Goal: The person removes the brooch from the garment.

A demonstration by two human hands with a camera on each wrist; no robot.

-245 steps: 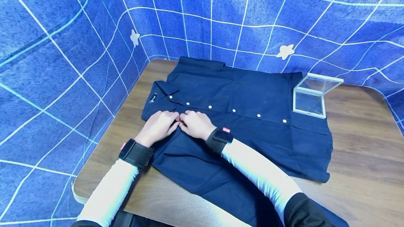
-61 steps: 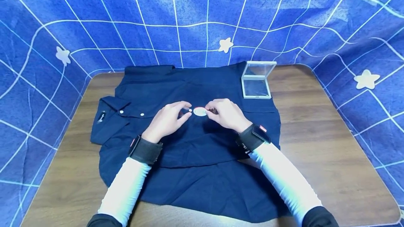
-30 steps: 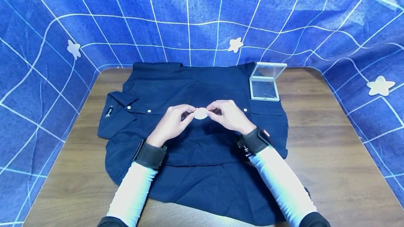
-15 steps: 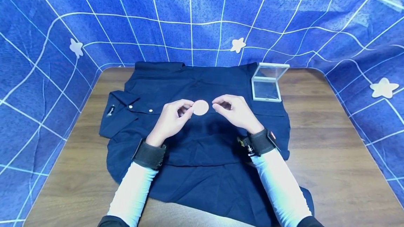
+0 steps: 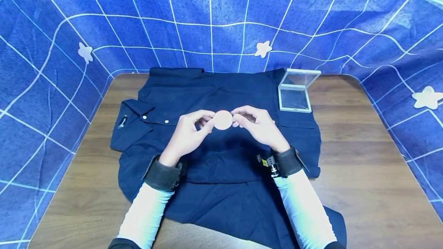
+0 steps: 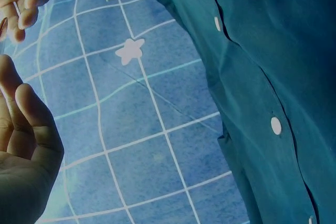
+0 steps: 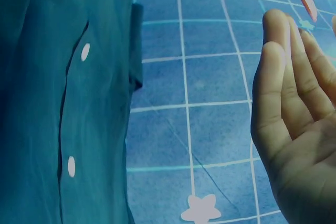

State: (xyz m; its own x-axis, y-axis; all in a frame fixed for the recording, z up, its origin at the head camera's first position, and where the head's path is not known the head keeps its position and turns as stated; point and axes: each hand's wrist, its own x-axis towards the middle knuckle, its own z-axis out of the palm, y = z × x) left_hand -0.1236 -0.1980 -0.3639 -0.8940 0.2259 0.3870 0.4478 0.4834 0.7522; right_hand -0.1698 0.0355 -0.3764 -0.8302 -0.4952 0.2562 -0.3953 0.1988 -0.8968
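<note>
Pinching a round disc between both hands above the buttoned shirt; nothing attached yet.

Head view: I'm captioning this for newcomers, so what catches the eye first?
A small round disc held up between the left hand and right hand, above a navy shirt spread on the wooden table. A clear open case sits at the shirt's far right corner.

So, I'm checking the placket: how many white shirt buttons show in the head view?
2: one button by the collar, another just right of it. Others may be hidden behind the hands and the round disc.
</note>
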